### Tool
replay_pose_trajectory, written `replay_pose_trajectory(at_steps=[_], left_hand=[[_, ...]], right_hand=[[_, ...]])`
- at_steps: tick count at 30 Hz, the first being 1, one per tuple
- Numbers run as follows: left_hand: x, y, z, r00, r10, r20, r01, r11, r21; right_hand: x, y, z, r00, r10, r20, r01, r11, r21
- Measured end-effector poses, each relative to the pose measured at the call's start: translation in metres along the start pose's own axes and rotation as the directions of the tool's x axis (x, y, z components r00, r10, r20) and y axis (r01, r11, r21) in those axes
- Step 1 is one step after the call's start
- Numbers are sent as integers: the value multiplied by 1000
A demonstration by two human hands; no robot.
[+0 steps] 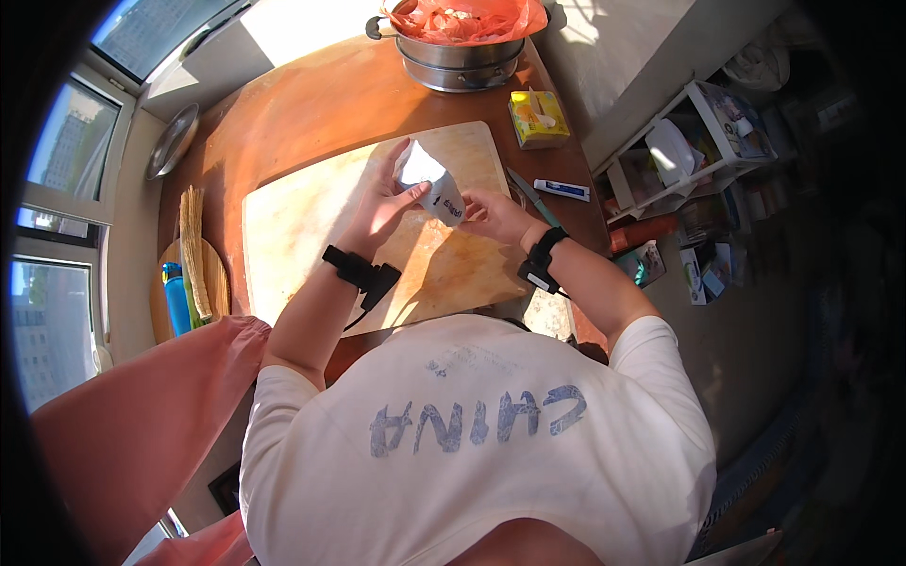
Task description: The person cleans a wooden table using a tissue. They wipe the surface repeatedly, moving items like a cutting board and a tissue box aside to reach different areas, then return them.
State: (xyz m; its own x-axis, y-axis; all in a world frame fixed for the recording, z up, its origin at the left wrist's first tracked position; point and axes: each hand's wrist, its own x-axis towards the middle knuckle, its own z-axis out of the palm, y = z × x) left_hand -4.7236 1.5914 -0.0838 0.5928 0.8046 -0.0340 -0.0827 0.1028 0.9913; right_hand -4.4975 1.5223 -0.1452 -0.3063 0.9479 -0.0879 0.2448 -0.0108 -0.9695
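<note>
Above a large wooden board (311, 233), a small white packet (433, 180) with dark writing is held up; what kind it is, I cannot tell. My left hand (386, 201) grips its left side, thumb across the front and fingers behind. At the packet's lower right end, my right hand (492, 216) has its fingers curled against the edge; whether they pinch it is not plain. Both wrists wear black straps with small devices. Light powdery traces and shadows lie on the board below the hands. Just right of the board is a knife (534, 198) with a greenish handle.
A steel pot (460, 67) holding a red plastic bag (463, 21) stands at the table's far end. Nearer are a yellow tissue box (538, 119) and a blue-white tube (562, 189). Left are a metal lid (173, 141), a straw brush (192, 247) and a blue bottle (177, 301). Shelving (697, 152) stands right.
</note>
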Motion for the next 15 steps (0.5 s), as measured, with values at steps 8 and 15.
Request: replay_pose_trajectory(at_steps=[8,15], left_hand=[[-22,-17,-6,992,-9,-123,60,910,410],[-50,-9,2,633,504,588,-680,-1,734]], right_hand=[[-19,-10,17,997,76,-28,-80,978,-192],[-54,-5,54,979,134,-151,-117,986,117]])
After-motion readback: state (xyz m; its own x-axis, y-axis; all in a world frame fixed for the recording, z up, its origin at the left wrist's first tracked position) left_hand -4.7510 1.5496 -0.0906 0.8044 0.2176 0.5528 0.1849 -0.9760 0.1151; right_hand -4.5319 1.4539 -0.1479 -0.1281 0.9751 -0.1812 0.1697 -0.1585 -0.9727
